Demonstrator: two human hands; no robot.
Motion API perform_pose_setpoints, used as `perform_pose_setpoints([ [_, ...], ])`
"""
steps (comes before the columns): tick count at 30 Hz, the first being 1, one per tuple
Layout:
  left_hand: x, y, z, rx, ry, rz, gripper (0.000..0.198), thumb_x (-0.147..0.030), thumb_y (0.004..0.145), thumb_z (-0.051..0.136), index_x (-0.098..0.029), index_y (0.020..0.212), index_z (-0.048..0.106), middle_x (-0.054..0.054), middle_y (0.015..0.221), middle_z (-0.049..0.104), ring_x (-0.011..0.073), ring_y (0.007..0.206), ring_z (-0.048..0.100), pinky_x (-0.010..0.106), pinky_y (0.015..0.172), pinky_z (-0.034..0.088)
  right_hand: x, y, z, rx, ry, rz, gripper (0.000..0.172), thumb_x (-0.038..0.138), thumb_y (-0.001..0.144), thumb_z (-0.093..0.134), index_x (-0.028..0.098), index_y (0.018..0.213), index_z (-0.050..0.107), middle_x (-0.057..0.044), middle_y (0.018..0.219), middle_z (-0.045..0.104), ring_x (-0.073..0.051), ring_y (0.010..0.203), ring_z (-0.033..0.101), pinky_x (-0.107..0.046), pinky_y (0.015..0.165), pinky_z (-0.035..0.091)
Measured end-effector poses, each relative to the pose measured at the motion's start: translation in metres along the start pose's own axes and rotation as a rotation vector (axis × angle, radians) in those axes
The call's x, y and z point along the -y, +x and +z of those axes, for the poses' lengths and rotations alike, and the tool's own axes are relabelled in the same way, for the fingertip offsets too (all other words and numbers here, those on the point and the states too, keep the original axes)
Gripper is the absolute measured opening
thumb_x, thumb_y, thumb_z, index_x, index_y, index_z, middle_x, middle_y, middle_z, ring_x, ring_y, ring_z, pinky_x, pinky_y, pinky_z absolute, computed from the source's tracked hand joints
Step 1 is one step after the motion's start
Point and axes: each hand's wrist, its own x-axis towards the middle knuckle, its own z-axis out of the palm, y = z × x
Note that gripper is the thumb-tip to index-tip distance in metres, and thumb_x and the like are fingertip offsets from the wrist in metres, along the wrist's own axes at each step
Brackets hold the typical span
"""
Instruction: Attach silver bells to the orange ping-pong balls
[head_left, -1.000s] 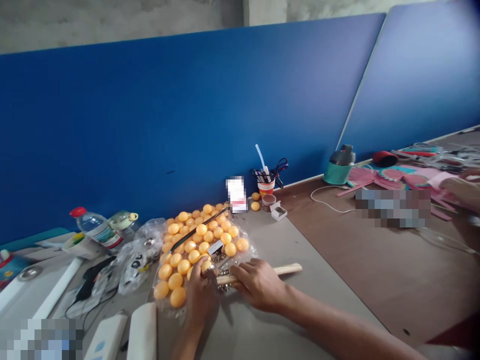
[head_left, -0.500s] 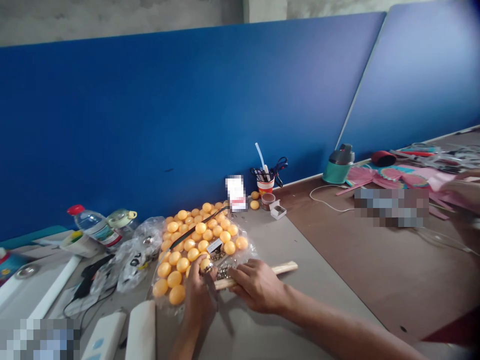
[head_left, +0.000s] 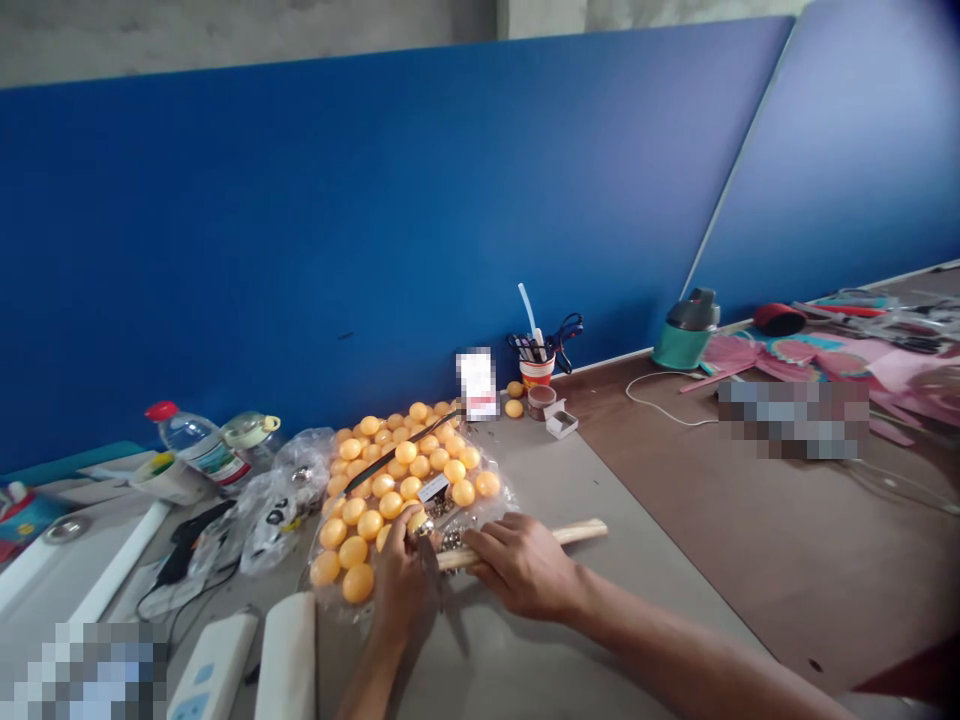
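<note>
- The right hand [head_left: 525,572] lies closed over a wooden stick [head_left: 577,532], pinning it flat on the grey table [head_left: 540,470]. The stick's far end pokes out to the right.
- The left hand [head_left: 401,595] is curled tight on a dark tool [head_left: 430,560] (blurred, perhaps a blade) at the stick's left end.
- Right behind the left hand sits a bag of orange balls [head_left: 397,470].
- A water bottle [head_left: 196,447] lies well off to the left.

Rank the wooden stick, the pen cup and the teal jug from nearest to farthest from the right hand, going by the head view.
1. wooden stick: gripped in the right hand, poking out to its right.
2. pen cup: straight beyond the hand, against the blue partition.
3. teal jug: farther back and to the right, on the brown table.
</note>
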Motion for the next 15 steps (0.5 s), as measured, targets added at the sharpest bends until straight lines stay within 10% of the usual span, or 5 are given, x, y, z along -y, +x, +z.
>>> perform_pose_setpoints([
  [15, 0.013, 0.002, 0.001, 0.04, -0.017, -0.039, 0.042, -0.051, 0.084, 0.06, -0.021, 0.111, 0.07, 0.015, 0.111, 0.081, 0.0319, 0.095, 0.078, 0.047, 0.088, 0.064, -0.001, 0.002, -0.004, 0.099, -0.01, 0.073, 0.01, 0.028, 0.101, 0.059, 0.02, 0.096, 0.062, -0.003, 0.082, 0.074, -0.019, 0.065, 0.06, -0.032, 0.065, 0.04],
])
